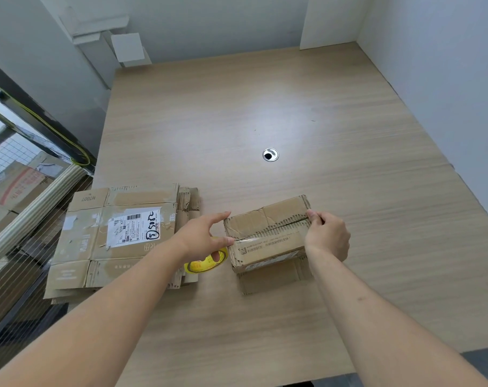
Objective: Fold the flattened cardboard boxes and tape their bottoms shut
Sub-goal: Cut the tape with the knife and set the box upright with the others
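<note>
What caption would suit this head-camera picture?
Both hands, left and right, hold a folded cardboard box beside flattened boxes.

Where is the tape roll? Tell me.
In the head view, the yellow tape roll lies on the table under the left hand, between the flat cardboard stack and the folded box.

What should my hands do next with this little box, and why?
Probably run the tape along the seam. The folded box has its flaps closed, the right hand pinches its far right edge, and the left hand holds the yellow tape roll at the left edge, where a clear strip seems started.
</note>
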The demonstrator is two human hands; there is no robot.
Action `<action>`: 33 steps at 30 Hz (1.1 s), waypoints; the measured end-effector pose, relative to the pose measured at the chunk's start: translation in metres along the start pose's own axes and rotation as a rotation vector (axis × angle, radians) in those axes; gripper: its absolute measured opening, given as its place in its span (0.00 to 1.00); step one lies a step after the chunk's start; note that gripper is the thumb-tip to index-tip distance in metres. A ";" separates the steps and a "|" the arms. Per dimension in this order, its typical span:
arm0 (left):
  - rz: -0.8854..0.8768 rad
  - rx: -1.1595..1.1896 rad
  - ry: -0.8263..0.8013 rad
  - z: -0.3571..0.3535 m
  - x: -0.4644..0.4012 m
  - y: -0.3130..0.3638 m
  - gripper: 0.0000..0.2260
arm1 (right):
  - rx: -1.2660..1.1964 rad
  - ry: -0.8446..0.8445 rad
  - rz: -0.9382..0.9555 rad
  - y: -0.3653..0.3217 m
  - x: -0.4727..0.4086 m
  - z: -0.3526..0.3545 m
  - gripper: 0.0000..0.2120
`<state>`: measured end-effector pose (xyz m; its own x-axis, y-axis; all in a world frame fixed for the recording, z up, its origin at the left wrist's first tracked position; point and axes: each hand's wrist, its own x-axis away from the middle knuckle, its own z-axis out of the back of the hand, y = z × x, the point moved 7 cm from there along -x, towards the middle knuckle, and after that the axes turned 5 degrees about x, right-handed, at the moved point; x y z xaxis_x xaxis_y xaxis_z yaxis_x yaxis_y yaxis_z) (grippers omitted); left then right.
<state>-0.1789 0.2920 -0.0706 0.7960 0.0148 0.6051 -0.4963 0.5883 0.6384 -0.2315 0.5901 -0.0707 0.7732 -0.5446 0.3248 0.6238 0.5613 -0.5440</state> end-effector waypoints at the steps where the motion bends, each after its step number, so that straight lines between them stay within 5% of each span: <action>1: 0.016 0.026 -0.012 -0.002 -0.003 -0.004 0.33 | 0.017 0.003 0.004 -0.001 0.000 0.000 0.10; 6: 0.018 0.064 -0.004 -0.008 -0.008 -0.011 0.27 | 0.167 -0.056 0.144 -0.020 0.005 -0.008 0.14; 10: 0.003 0.101 0.023 -0.016 -0.005 -0.004 0.24 | 0.408 0.011 0.366 -0.033 0.048 -0.020 0.34; 13: -0.026 0.161 0.024 -0.021 -0.004 -0.002 0.23 | 0.457 -0.021 0.502 -0.032 0.093 -0.042 0.39; 22: -0.098 0.285 -0.251 -0.035 0.007 -0.008 0.26 | 0.494 -0.119 0.558 -0.023 0.075 -0.070 0.53; 33: -0.101 0.283 0.135 -0.047 0.002 -0.014 0.33 | 0.575 -0.140 0.730 -0.050 0.041 -0.078 0.55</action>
<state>-0.1543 0.3220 -0.1010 0.8753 0.0860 0.4759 -0.4743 0.3443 0.8102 -0.2399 0.4913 -0.0908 0.9787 0.1227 0.1644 -0.0894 0.9764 -0.1964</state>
